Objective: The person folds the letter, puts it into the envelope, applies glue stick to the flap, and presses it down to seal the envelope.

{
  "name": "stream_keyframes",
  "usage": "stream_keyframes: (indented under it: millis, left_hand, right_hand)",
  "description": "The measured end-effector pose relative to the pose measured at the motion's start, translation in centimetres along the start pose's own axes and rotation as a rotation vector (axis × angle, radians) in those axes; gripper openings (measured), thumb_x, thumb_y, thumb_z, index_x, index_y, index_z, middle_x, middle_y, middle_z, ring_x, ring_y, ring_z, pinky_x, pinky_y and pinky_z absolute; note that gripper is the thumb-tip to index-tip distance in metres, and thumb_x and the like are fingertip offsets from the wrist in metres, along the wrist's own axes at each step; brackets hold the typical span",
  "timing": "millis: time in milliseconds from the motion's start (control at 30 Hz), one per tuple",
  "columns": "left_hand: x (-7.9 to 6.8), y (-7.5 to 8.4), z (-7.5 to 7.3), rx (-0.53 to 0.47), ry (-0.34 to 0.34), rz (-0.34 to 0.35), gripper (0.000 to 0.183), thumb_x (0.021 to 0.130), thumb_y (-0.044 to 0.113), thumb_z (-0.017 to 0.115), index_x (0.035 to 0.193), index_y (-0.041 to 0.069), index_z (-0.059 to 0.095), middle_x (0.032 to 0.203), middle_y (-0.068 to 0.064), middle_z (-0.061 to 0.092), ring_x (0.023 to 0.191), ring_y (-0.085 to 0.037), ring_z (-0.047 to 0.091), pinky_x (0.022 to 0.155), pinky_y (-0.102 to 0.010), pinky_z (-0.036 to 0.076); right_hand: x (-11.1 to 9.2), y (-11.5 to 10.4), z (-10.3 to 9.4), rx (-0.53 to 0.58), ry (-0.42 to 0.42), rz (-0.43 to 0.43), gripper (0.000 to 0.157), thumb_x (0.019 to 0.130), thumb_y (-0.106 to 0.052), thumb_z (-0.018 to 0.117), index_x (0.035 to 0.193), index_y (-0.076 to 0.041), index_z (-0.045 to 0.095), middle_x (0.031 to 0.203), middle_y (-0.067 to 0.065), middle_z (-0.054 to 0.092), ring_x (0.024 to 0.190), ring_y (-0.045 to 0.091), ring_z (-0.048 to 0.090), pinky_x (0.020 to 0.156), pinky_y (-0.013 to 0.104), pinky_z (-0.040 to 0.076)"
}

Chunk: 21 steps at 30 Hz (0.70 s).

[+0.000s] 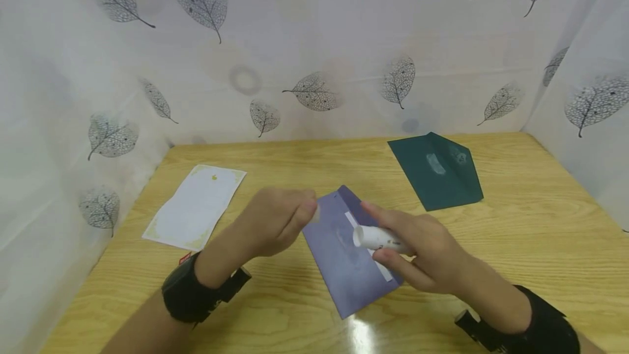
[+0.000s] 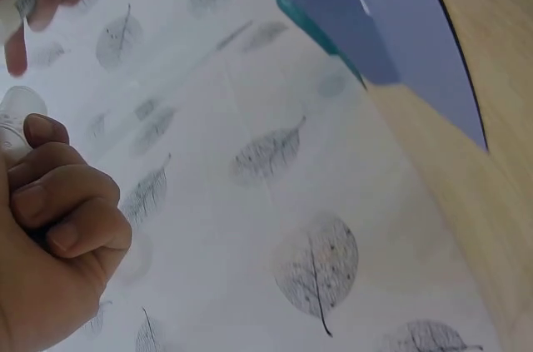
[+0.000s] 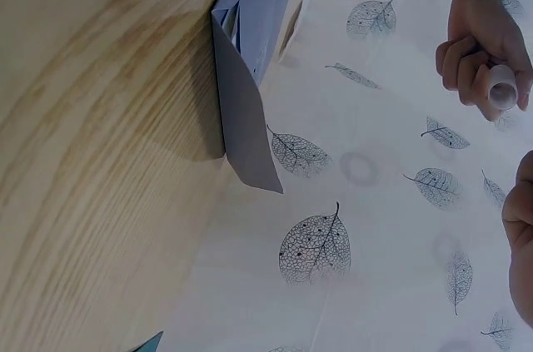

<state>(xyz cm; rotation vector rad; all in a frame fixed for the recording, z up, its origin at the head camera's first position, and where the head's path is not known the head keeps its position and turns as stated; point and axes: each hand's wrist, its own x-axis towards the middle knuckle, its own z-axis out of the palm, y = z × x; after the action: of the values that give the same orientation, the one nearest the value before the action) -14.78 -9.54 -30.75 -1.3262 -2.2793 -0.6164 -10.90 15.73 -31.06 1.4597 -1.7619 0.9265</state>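
My left hand (image 1: 275,222) grips a small white translucent cap (image 2: 18,115), its round hollow end turned outward in the right wrist view. Between the thumb and fingers of my right hand (image 1: 429,250) is a white glue stick (image 1: 378,238), pointing left toward the cap. Both hands are raised, with a gap between the cap and the tube. Beneath them a purple envelope (image 1: 339,266) lies aslant on the table, its flap (image 1: 351,199) lifted on the upper right side. A white strip (image 1: 385,271) runs along the flap's fold, partly hidden by the right hand and glue stick.
A dark green envelope (image 1: 444,179) lies at the back right of the wooden table (image 1: 530,245). On the left is a white sheet with gold corner patterns (image 1: 196,206). A small red-marked piece (image 1: 184,258) shows near the left wrist strap. Leaf-printed curtains (image 1: 314,42) enclose the table.
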Motion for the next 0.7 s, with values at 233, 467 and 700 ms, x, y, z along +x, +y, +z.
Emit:
stream_keyframes:
  millis: [233,467,700]
  left_hand:
    - [-0.4,-2.9,-0.8,0.162,-0.084,-0.181,0.035,0.099,0.031,0.028,0.068,0.018,0.036,0.054,0.007,0.029,0.045,-0.008,0.025,0.039,-0.025,0.024]
    - [-1.0,-5.4,-0.8,0.161,-0.217,-0.351,0.029,0.095,0.035,0.048,0.092,0.007,0.053,0.075,-0.002,0.053,0.065,-0.016,0.05,0.057,-0.031,0.047]
    - [-2.4,-8.0,0.3,0.166,-0.365,-0.411,0.026,0.091,0.024,0.057,0.107,0.004,0.06,0.096,-0.01,0.058,0.083,-0.021,0.055,0.071,-0.035,0.05]
  right_hand:
    - [-0.2,0.1,0.3,-0.046,0.056,0.028,0.042,0.094,-0.024,0.046,0.114,0.013,0.053,0.083,0.008,0.062,0.059,0.004,0.048,0.049,0.011,0.039]
    - [-0.6,0.1,0.2,-0.048,0.11,0.127,0.035,0.093,-0.022,0.047,0.102,0.008,0.059,0.084,0.01,0.064,0.064,0.008,0.053,0.048,0.017,0.044]
    - [-0.7,0.4,0.3,-0.044,0.157,0.157,0.029,0.091,-0.02,0.049,0.095,0.007,0.06,0.079,0.007,0.061,0.062,0.008,0.05,0.048,0.018,0.042]
